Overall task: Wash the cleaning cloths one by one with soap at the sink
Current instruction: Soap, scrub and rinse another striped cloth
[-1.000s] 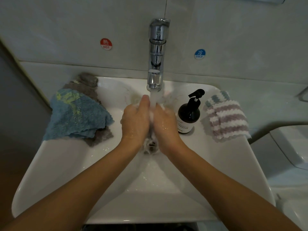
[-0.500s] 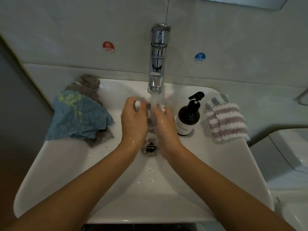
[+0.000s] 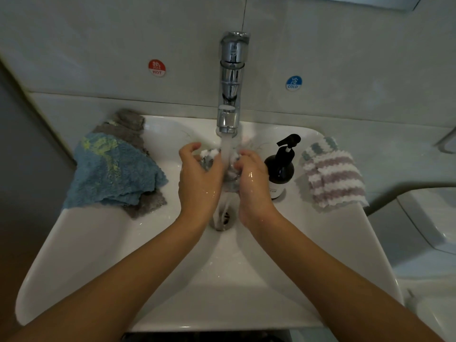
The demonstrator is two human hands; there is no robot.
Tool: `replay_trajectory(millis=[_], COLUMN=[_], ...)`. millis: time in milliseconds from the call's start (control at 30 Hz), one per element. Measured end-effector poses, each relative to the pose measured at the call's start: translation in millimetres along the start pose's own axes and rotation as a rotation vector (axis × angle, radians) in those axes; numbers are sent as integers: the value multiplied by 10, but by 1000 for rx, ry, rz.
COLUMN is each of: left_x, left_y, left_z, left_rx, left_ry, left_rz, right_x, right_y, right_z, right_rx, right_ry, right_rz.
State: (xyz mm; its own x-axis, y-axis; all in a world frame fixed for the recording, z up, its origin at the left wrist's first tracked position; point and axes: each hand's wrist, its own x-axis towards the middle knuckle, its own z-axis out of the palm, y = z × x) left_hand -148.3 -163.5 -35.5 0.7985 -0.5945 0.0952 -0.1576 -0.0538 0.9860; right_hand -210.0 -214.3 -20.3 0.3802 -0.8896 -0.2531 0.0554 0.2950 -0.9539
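Under the running chrome tap (image 3: 231,82), both hands hold a small wet white-and-grey cloth (image 3: 208,156) over the drain of the white sink (image 3: 123,255). My left hand (image 3: 197,178) grips the cloth's left part with curled fingers. My right hand (image 3: 251,183) grips its right part, and the water stream falls between the two hands. A black pump soap bottle (image 3: 281,169) stands just right of my right hand. A blue cloth (image 3: 113,171) lies on a grey cloth (image 3: 128,124) on the sink's left rim. A purple-and-white striped cloth (image 3: 333,176) lies on the right rim.
A red HOT sticker (image 3: 157,67) and a blue COLD sticker (image 3: 294,82) are on the tiled wall behind the tap. A white toilet (image 3: 429,230) stands to the right of the sink. The drain (image 3: 223,218) is between my wrists.
My hands were pressed close together under the stream; now they have drawn apart, and the wet cloth shows between the curled fingers.
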Motion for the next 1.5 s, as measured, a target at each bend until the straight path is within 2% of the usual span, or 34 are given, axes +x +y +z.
replay_trajectory(millis=[133,367,467,700,867,1000,1167,1500], left_x=[-11,81,98,-10,24,-9,-36,17], left_y=[1,-41,-48,51,1,-13,64,48], left_z=[21,45,41,21,13,-5,23,19], left_rx=[-8,79,223,62,101,170,27,-4], left_ry=[-37,-172,-193,-138,-46,-46,-50,-105], left_rz=[-32,-246,-128,-118,-5,102,75,84], right_x=[6,-89,-101,-99,-58,-62,-77,-69], right_y=[-82,-9,13,61,96,125,108,89], right_z=[-55,-13,-4,32,26,56,100,65], right_rx=[80,-27,-56,-117,-173,-198,-141,-197], right_ry=[-12,-63,-87,-104,-140,-55,7,23], right_rz=[30,-67,-81,-124,-38,-74,-183,-251])
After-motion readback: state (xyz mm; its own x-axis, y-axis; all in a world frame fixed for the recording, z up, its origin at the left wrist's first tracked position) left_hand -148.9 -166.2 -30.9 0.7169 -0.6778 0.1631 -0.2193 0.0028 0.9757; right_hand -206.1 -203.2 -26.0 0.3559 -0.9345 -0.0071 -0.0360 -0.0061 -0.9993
